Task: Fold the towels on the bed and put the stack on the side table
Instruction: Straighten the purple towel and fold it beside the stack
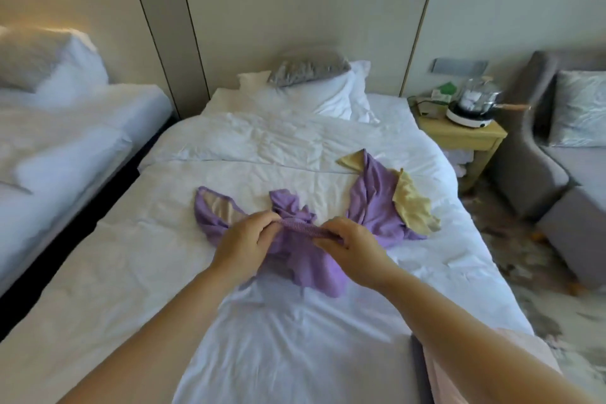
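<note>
A crumpled purple towel point(305, 266) lies in the middle of the white bed point(278, 338). My left hand point(244, 244) and my right hand point(352, 249) each pinch its bunched top edge, which stretches between them. To the left a purple towel with a beige side point(213, 213) lies loose. On the right another purple towel point(373, 203) lies spread, with yellow cloth point(413, 203) showing at its corner and right edge. The wooden side table point(459, 134) stands to the right of the bed's head.
A kettle on a white base point(472, 108) and small boxes take up the side table's top. White pillows and a grey cushion point(308, 70) lie at the head. A second bed point(65, 141) is to the left, a grey sofa point(557, 174) to the right.
</note>
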A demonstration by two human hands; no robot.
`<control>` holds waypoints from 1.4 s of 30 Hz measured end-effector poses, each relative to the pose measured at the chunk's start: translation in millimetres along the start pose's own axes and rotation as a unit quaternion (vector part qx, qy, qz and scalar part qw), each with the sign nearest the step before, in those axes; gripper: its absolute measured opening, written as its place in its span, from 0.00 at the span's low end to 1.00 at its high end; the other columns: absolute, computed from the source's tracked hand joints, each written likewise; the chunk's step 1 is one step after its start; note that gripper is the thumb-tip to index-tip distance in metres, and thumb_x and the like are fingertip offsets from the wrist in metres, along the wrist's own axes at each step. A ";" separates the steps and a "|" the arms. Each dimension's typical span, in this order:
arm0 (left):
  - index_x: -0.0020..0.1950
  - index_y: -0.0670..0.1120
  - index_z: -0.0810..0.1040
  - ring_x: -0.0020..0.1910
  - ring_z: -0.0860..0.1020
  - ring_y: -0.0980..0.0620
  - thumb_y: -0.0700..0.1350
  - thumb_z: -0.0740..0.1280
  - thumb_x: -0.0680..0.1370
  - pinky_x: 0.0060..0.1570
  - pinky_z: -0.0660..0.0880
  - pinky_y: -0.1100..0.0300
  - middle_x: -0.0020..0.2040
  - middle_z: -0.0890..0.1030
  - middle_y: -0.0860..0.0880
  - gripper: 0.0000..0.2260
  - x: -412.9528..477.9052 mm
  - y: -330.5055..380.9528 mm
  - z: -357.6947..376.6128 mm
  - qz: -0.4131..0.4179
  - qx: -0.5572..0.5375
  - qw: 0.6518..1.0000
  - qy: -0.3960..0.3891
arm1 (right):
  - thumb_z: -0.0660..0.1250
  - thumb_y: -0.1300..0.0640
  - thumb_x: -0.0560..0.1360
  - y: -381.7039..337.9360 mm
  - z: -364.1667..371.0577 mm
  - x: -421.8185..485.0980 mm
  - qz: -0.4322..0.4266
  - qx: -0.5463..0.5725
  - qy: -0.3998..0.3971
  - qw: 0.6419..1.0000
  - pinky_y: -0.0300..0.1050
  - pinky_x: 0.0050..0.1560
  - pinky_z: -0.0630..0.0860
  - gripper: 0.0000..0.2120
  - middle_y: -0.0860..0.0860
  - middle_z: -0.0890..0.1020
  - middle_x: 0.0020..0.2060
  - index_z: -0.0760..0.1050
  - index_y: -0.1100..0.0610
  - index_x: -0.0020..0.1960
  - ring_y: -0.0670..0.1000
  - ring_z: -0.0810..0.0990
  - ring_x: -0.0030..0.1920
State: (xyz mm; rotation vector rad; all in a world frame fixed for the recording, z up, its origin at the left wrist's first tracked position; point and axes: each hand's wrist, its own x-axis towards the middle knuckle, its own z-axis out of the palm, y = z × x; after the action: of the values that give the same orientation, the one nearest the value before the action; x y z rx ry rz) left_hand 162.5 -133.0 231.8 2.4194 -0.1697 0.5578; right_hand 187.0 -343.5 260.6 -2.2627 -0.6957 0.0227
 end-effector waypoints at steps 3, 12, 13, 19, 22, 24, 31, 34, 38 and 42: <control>0.47 0.45 0.78 0.39 0.75 0.60 0.42 0.64 0.80 0.44 0.71 0.65 0.39 0.79 0.58 0.05 16.4 50.5 -53.7 0.007 -0.047 0.998 0.034 | 0.67 0.56 0.77 -29.7 -40.0 -3.7 -0.016 0.040 0.024 0.999 0.35 0.36 0.63 0.08 0.43 0.68 0.31 0.72 0.54 0.39 0.43 0.66 0.33; 0.45 0.48 0.75 0.40 0.74 0.59 0.44 0.60 0.82 0.43 0.68 0.69 0.38 0.77 0.54 0.07 32.8 129.1 -166.3 0.050 -0.073 0.989 0.122 | 0.68 0.55 0.76 -56.0 -63.8 -14.5 0.003 0.025 0.021 0.999 0.38 0.34 0.62 0.20 0.46 0.63 0.28 0.60 0.53 0.32 0.44 0.61 0.30; 0.45 0.47 0.75 0.39 0.74 0.59 0.44 0.60 0.82 0.43 0.68 0.69 0.38 0.77 0.54 0.08 34.3 127.4 -177.1 0.047 -0.070 0.987 0.135 | 0.67 0.55 0.76 -54.8 -63.7 -14.8 0.016 0.020 0.021 0.999 0.37 0.34 0.63 0.18 0.46 0.65 0.28 0.63 0.54 0.32 0.45 0.62 0.30; 0.45 0.48 0.75 0.39 0.73 0.60 0.47 0.59 0.82 0.39 0.67 0.70 0.38 0.77 0.56 0.09 41.4 81.5 -230.2 -0.029 -0.075 0.980 0.182 | 0.66 0.60 0.77 -94.7 -81.3 3.0 0.028 0.064 0.080 0.994 0.34 0.32 0.64 0.15 0.45 0.70 0.27 0.71 0.52 0.32 0.41 0.68 0.29; 0.46 0.46 0.75 0.43 0.74 0.51 0.48 0.58 0.82 0.42 0.66 0.61 0.39 0.76 0.53 0.10 49.6 53.5 -248.8 -0.067 -0.102 0.972 0.203 | 0.65 0.56 0.77 -139.6 -91.4 15.5 0.021 0.101 0.122 0.987 0.31 0.30 0.63 0.14 0.42 0.70 0.26 0.73 0.53 0.33 0.39 0.67 0.27; 0.46 0.47 0.75 0.46 0.75 0.48 0.48 0.59 0.82 0.41 0.66 0.60 0.40 0.76 0.54 0.09 57.8 38.8 -259.3 -0.082 -0.119 0.970 0.195 | 0.64 0.52 0.78 -167.6 -95.2 23.2 0.024 0.140 0.153 0.978 0.37 0.34 0.64 0.15 0.44 0.70 0.28 0.73 0.56 0.34 0.42 0.67 0.31; 0.67 0.52 0.66 0.60 0.72 0.48 0.56 0.70 0.74 0.56 0.70 0.56 0.63 0.68 0.49 0.25 61.6 21.5 -239.9 -0.054 -0.055 0.991 -0.111 | 0.66 0.50 0.77 -235.7 -78.5 41.7 0.074 0.233 0.260 0.934 0.45 0.38 0.65 0.18 0.53 0.71 0.36 0.75 0.67 0.44 0.50 0.68 0.37; 0.57 0.57 0.72 0.52 0.77 0.57 0.68 0.70 0.67 0.48 0.74 0.64 0.60 0.73 0.55 0.24 40.2 42.2 -211.9 -0.012 -0.184 0.961 -0.208 | 0.66 0.51 0.77 -243.7 -57.9 40.9 0.096 0.211 0.268 0.935 0.45 0.38 0.66 0.19 0.54 0.73 0.35 0.76 0.70 0.48 0.51 0.69 0.37; 0.49 0.55 0.74 0.42 0.78 0.60 0.64 0.71 0.68 0.39 0.72 0.67 0.45 0.79 0.59 0.17 21.0 55.6 -175.1 0.023 -0.167 0.968 -0.187 | 0.67 0.51 0.77 -246.9 -54.5 30.9 0.132 0.237 0.323 0.907 0.41 0.36 0.73 0.12 0.50 0.77 0.31 0.81 0.58 0.41 0.47 0.73 0.34; 0.40 0.42 0.73 0.34 0.72 0.55 0.51 0.63 0.80 0.37 0.67 0.64 0.34 0.75 0.51 0.14 23.7 65.6 -165.7 0.037 -0.226 0.965 -0.125 | 0.68 0.51 0.76 -237.2 -62.0 12.1 0.109 0.254 0.344 0.897 0.48 0.45 0.77 0.08 0.47 0.80 0.33 0.82 0.51 0.40 0.48 0.77 0.38</control>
State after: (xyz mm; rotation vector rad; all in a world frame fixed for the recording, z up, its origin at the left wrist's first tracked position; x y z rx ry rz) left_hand 109.2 -81.8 395.7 2.0306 -0.4470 0.2098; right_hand 98.4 -244.3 466.9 -1.6564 -0.0358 -0.4229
